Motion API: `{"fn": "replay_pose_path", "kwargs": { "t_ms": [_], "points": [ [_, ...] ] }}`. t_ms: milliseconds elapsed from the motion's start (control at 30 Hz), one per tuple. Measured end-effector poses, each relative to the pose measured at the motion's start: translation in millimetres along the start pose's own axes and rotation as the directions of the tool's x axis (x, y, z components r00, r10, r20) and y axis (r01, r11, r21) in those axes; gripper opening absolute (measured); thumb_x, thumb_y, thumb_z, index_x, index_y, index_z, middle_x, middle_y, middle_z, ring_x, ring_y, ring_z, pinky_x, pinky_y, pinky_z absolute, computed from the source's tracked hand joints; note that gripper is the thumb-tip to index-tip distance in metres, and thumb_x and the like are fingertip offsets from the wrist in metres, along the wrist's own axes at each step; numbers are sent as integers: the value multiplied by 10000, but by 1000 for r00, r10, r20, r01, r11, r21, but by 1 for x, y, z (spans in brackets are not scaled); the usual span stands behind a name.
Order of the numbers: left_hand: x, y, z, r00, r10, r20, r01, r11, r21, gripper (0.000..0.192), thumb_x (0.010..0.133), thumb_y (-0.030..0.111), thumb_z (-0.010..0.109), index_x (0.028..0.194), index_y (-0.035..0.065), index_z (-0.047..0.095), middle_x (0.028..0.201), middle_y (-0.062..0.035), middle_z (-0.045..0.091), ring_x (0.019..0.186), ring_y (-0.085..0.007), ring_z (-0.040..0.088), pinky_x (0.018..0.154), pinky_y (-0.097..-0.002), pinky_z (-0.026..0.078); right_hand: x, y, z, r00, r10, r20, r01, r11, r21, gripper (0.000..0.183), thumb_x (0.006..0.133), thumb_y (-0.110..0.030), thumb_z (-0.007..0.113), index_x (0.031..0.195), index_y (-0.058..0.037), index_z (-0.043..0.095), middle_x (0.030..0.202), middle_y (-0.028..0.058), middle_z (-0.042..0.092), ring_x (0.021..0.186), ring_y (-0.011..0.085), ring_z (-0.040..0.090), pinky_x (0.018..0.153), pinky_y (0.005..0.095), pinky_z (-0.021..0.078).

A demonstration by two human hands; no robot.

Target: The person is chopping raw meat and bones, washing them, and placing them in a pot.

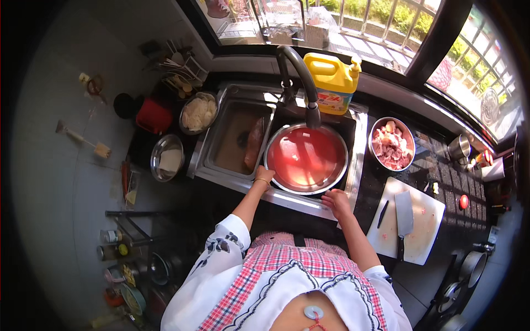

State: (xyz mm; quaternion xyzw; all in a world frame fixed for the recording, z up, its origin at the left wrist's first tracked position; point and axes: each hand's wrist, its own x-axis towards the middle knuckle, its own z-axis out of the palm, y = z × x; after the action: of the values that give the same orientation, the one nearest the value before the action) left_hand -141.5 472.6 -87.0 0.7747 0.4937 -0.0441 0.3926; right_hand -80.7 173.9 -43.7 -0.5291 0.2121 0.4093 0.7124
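A round metal basin (pixel 306 159) filled with reddish liquid sits in the right bowl of a steel double sink (pixel 285 202), under a dark curved faucet (pixel 304 74). My left hand (pixel 265 176) is at the basin's lower left rim; its fingers are partly hidden, so its hold is unclear. At the lower right rim is my right hand (pixel 336 202), fingers apart, holding nothing visible. The left bowl contains cloudy water and a long reddish piece that looks like meat (pixel 254 145). Cut raw meat (pixel 393 145) fills a metal bowl to the right.
A white cutting board (pixel 385 236) at the right bears a cleaver (pixel 404 211) and a small black-handled tool (pixel 383 214). Behind the sink stands a yellow pump jug (pixel 331 78). Left of it are a bowl of pale slices (pixel 199 112) and another metal bowl (pixel 167 157).
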Motion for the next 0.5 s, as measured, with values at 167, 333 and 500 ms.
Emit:
{"fn": "replay_pose_path", "kwargs": {
  "t_ms": [167, 333, 500],
  "points": [
    [60, -31, 25, 882, -250, 398, 458, 650, -606, 393, 725, 46, 643, 1086, -43, 516, 997, -188, 597, 863, -348, 612, 665, -524, 487, 22, 4, 35, 981, 61, -185, -54, 998, 39, 160, 812, -106, 611, 876, -26, 488, 810, 100, 533, 716, 227, 576, 656, 383, 521],
    [65, -40, 43, 861, -339, 381, 495, 730, -470, 401, 717, 6, 635, 1095, -14, 506, 975, -185, 590, 796, -343, 619, 608, -487, 501, 32, 10, 29, 940, 164, -300, -103, 972, 210, 177, 830, -162, 595, 878, -23, 495, 764, 84, 531, 713, 218, 567, 675, 401, 505],
    [37, 5, 23, 851, -400, 341, 518, 747, -418, 328, 613, -91, 666, 914, -43, 545, 752, -129, 594, 588, -233, 570, 423, -348, 405, 41, 13, 28, 949, 71, -307, -1, 975, 221, 124, 809, -116, 598, 838, -64, 488, 629, 38, 506, 561, 161, 536, 554, 347, 500]
  ]
}}
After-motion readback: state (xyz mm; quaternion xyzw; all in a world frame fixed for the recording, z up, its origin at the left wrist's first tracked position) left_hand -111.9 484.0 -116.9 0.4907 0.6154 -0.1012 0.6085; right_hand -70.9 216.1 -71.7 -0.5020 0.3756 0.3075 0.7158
